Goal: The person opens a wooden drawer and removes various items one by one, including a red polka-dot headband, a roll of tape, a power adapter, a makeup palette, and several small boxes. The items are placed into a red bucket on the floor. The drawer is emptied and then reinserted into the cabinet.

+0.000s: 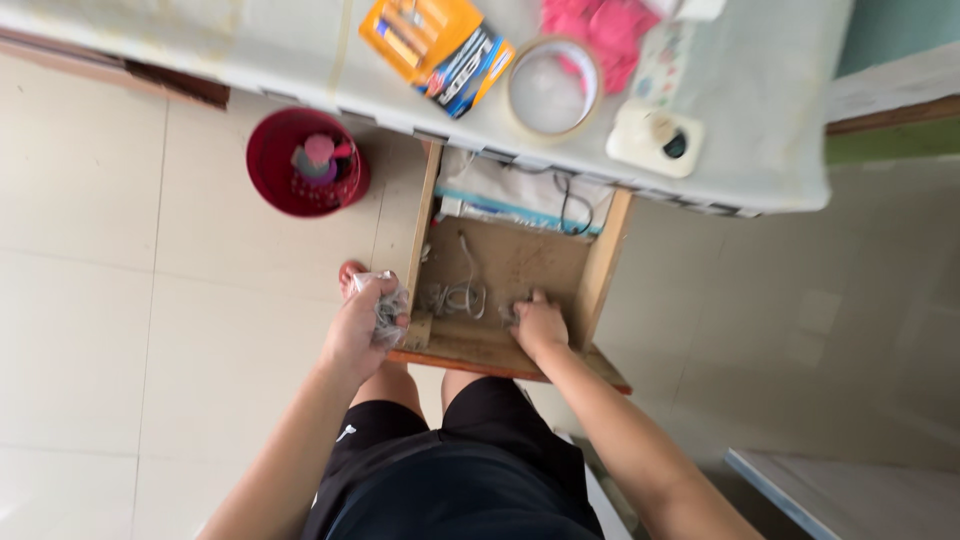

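Nearby, left hand (357,325) grips a crumpled clear plastic bag (388,305) at drawer's edge | right hand (540,325) fingers curled, pressing inside open wooden drawer (600,270) beside tangled cables (455,297) | beyond: orange-blue battery pack (437,45), tape roll (553,87) on table (760,120)

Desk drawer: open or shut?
Open: the wooden drawer is pulled out from under the tabletop, its inside exposed, the right hand reaching in.
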